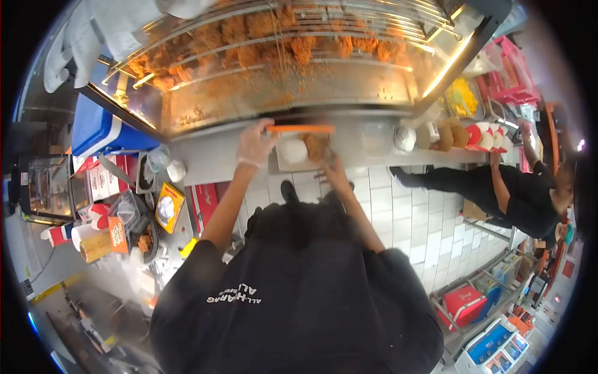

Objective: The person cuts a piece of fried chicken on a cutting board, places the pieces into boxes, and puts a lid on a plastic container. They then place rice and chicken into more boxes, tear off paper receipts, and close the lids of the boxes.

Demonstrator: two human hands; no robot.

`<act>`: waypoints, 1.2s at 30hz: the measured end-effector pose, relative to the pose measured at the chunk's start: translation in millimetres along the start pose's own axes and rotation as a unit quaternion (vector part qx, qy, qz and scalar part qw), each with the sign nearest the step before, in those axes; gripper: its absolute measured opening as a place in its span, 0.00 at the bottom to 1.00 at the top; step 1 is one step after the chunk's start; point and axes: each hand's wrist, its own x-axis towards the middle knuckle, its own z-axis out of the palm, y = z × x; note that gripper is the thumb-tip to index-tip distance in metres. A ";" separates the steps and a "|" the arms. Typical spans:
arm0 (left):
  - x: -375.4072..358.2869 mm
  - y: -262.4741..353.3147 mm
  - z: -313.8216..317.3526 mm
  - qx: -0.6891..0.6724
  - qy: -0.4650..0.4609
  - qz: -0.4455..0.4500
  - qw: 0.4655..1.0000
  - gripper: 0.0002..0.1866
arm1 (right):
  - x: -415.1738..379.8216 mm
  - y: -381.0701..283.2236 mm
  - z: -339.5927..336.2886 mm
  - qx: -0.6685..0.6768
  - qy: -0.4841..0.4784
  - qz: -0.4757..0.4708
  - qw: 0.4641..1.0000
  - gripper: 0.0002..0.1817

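A takeaway box (284, 167) lies open at the edge of the steel counter, with an orange edge strip (302, 129) along its far side. In it are a round mound of white rice (293, 150) and a piece of fried chicken (316, 147). My left hand (254, 144), in a clear plastic glove, has its fingers closed at the left end of the orange strip. My right hand (332, 172) is at the box's near right corner, beside the chicken; its fingers are blurred.
Ahead stands a lit display warmer (274, 93) with fried chicken on racks. A blue cool box (99, 128) stands left. Along the counter's right are stacked paper cups (458, 134). A co-worker (523, 193) in black stands farther right. White gloves (93, 43) hang upper left.
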 end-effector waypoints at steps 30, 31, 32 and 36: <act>-30.4 -17.6 138.9 -0.362 0.196 -0.089 0.907 0.23 | -249.6 -451.3 96.7 -0.371 0.027 -0.768 0.522 0.27; -32.2 -22.5 145.7 -0.386 0.182 -0.090 0.900 0.24 | -234.4 -443.4 87.9 -0.333 0.057 -0.772 0.538 0.28; -32.2 -20.6 145.1 -0.386 0.188 -0.087 0.899 0.24 | -210.5 -430.5 73.0 -0.297 0.089 -0.770 0.558 0.28; -30.6 -2.8 137.4 -0.358 0.185 -0.077 0.912 0.28 | -119.3 -338.9 -5.5 -0.272 0.139 -0.558 0.772 0.20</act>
